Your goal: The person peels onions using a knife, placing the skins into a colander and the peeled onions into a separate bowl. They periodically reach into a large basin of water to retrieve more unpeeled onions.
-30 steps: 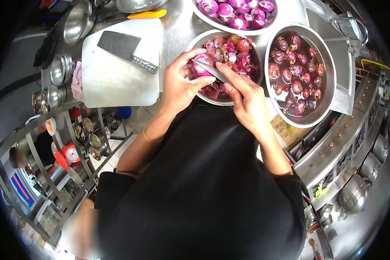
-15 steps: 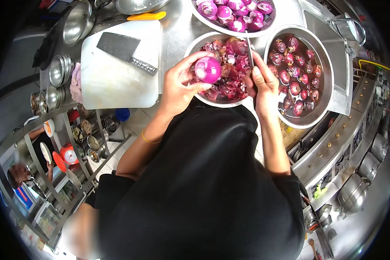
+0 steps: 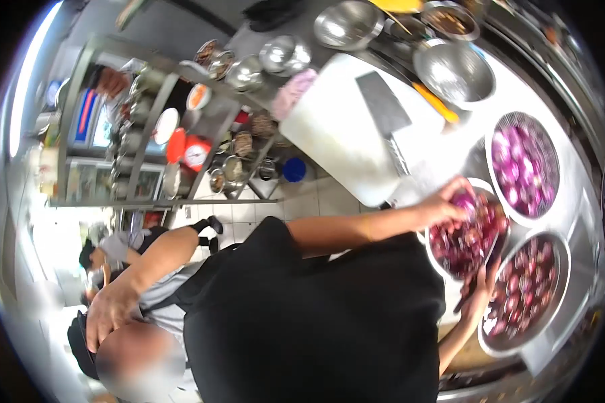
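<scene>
A peeled red onion is in my left hand, above a steel bowl of onion skins. My right hand is closed at the bowl's near right side, around a knife whose blade is blurred and mostly hidden. Beyond the bowl, a perforated colander holds several peeled purple onions. Beside my right hand, a large basin contains several unpeeled red onions in water.
A cleaver lies on a white cutting board, near a yellow handle and metal bowls. A pink cloth lies beside the board. Another person stands close at lower left; shelving stands at left.
My view has swung left and tilted, so the bowls now appear at the right and another person shows at lower left. The onion and knife remain in my hands.
</scene>
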Demonstrator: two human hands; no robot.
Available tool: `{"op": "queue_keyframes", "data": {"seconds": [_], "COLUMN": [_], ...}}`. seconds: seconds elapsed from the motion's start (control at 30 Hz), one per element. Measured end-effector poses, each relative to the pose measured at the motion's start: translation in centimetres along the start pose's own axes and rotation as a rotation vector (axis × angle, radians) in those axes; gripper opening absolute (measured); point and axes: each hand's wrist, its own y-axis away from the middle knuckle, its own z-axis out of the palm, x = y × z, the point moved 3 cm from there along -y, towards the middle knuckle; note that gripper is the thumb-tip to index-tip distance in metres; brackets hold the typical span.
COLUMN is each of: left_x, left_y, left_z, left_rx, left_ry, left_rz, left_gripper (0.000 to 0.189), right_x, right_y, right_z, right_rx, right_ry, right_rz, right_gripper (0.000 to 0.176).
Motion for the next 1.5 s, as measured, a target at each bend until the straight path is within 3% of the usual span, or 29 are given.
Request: {"op": "queue_keyframes", "data": {"seconds": [0.07,0.13,0.17,0.2,0.27,0.3,0.33,0.4,0.47,0.5,0.53,0.6,0.67,0.73,0.8,0.87,0.97,1.03,1.07,1.17,1.37,1.47,1.5], "left_x": [0.8,1.8,3.2,4.1,3.5,4.4,4.1,3.6,4.6,3.9,3.5,2.8,1.6,0.4,0.0,-2.4,-9.7,-13.3,-14.4,-17.0,-19.2,-16.6,-15.5], "left_y": [-1.0,-2.7,-2.9,-4.0,-6.9,-6.9,-9.4,-12.9,-14.0,-15.9,-17.2,-19.1,-20.8,-19.7,-17.8,-15.6,-14.7,-16.0,-17.1,-19.1,-21.5,-20.5,-20.1], "left_z": [0.6,1.9,3.1,4.1,5.4,6.9,6.7,6.6,10.0,10.3,11.3,13.1,13.3,14.7,18.0,22.7,27.4,29.2,30.1,31.8,30.6,31.2,31.3], "left_rx": [-0.086,-0.044,-0.057,-0.071,-0.119,0.067,0.022,0.12,0.246,0.236,0.239,0.281,0.242,0.389,0.401,0.084,-0.351,-0.303,-0.24,-0.151,-0.1,-0.095,-0.11], "left_ry": [-0.077,-0.463,-0.478,-0.66,-0.657,-0.899,-1.018,-1.229,-1.491,-1.513,-1.53,-1.659,-1.783,-1.91,-1.931,-1.745,-1.664,-1.842,-1.927,-2.076,-2.004,-1.829,-1.813], "left_rz": [-0.002,0.352,0.212,0.58,0.472,0.503,0.526,0.58,0.513,0.55,0.535,0.548,0.446,0.311,0.337,0.639,0.52,0.388,0.216,0.23,-0.015,0.082,0.213], "left_gripper": [0.048,0.047,0.045,0.042,0.048,0.051,0.055,0.059,0.059,0.057,0.056,0.057,0.061,0.065,0.066,0.048,0.033,0.038,0.045,0.05,0.059,0.061,0.069], "right_x": [-0.4,-1.7,-3.0,-3.8,-4.1,-2.8,-3.3,-5.7,-6.6,-6.6,-6.3,-5.2,-5.7,-5.5,-5.2,-5.0,-4.7,-5.2,-5.5,-6.1,-5.0,-5.0,-5.1], "right_y": [0.8,1.9,2.9,3.2,4.8,5.1,5.7,7.2,8.2,8.7,9.1,9.3,10.1,11.0,11.3,11.1,10.3,10.3,10.5,11.0,11.3,11.6,11.7], "right_z": [0.1,0.2,0.8,0.8,-1.4,-3.6,-4.9,-7.2,-11.0,-13.3,-15.5,-19.5,-22.7,-25.4,-27.6,-29.2,-30.8,-31.1,-31.3,-32.4,-33.6,-33.8,-33.7], "right_rx": [0.01,-0.043,-0.034,-0.083,0.055,0.061,0.07,-0.027,-0.02,0.031,0.055,0.116,0.164,0.199,0.197,0.225,0.257,0.273,0.276,0.272,0.309,0.305,0.299], "right_ry": [0.181,0.279,0.27,0.201,0.27,0.302,0.458,0.372,0.409,0.498,0.474,0.411,0.43,0.397,0.302,0.164,0.146,0.134,0.129,0.141,0.067,0.076,0.069], "right_rz": [-0.138,-0.202,-0.218,-0.272,-0.218,-0.195,-0.197,-0.341,-0.278,-0.372,-0.288,-0.342,-0.279,-0.307,-0.309,-0.28,-0.28,-0.337,-0.338,-0.366,-0.398,-0.392,-0.394], "right_gripper": [0.068,0.064,0.063,0.063,0.063,0.064,0.064,0.063,0.063,0.063,0.064,0.064,0.061,0.06,0.062,0.061,0.06,0.06,0.06,0.061,0.062,0.061,0.061]}}
